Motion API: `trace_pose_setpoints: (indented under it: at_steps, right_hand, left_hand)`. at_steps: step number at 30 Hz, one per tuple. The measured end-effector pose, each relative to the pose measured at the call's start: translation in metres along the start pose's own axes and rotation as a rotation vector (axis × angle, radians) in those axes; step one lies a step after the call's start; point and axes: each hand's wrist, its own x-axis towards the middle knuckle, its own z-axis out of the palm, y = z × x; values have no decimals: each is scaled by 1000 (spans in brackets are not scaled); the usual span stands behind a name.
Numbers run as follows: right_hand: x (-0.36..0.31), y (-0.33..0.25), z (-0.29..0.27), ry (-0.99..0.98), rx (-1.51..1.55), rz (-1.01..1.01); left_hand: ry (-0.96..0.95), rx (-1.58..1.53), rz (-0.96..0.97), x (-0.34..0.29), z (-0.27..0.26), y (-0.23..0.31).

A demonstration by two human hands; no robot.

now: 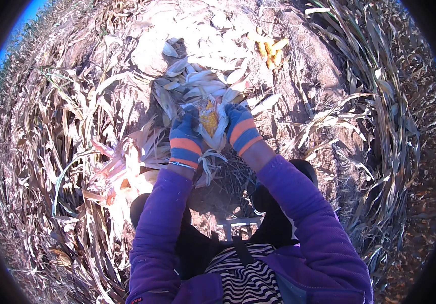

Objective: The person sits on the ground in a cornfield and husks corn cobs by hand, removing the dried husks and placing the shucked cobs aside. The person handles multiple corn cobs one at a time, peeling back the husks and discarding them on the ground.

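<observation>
A partly bared ear of corn with yellow kernels is between my two gloved hands, its pale husk parted to the sides. My left hand, in a grey and orange striped glove, is closed at the ear's left side on the husk. On the right side, my right hand, gloved alike, is closed on the husk. The fingertips of both hands are partly hidden. Loose pale husks lie in a heap just beyond the ear.
Several bare yellow ears of corn lie on the ground at the far right. Dry corn stalks are piled on the left, with more stalks along the right. Reddish husks lie beside my left forearm. My knees are close below my arms.
</observation>
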Motion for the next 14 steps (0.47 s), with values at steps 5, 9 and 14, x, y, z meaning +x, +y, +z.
trace_pose_setpoints:
  at_steps: [5, 9, 14]
  right_hand:
    - [20, 2, -32, 34, 98, 40]
    - [23, -2, -17, 168, 274, 179]
    - [21, -20, -18, 288, 225, 161]
  left_hand:
    - [104, -71, -160, 3, 13, 6]
    - [-21, 754, 113, 5, -29, -11]
    - [-280, 1502, 367, 19, -43, 0]
